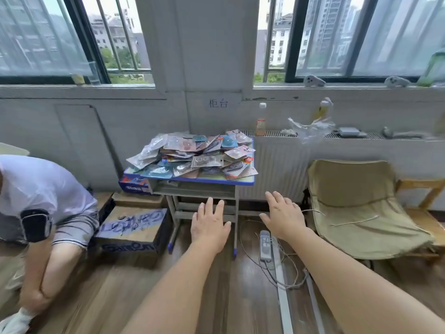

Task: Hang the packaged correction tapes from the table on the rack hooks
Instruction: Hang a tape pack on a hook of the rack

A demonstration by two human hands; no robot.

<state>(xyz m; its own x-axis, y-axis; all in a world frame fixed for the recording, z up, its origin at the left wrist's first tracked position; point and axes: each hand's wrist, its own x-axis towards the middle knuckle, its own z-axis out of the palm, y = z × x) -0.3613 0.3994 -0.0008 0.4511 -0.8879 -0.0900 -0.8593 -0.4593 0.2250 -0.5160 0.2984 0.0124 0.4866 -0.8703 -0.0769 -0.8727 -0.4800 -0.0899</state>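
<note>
Both bare hands, left [210,222] and right [284,216], flat-fingered, holding nothing, short of heaped plastic-packaged correction tapes [192,155] on blue-edged counter [204,181]; presumably reaching.

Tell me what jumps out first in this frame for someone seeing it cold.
The heap of packaged correction tapes on the small blue-edged table under the windows draws the eye first. In front of it, the left hand and right hand reach forward, open and empty. A seated person is at the left edge and a beige folding chair on the right.
</note>
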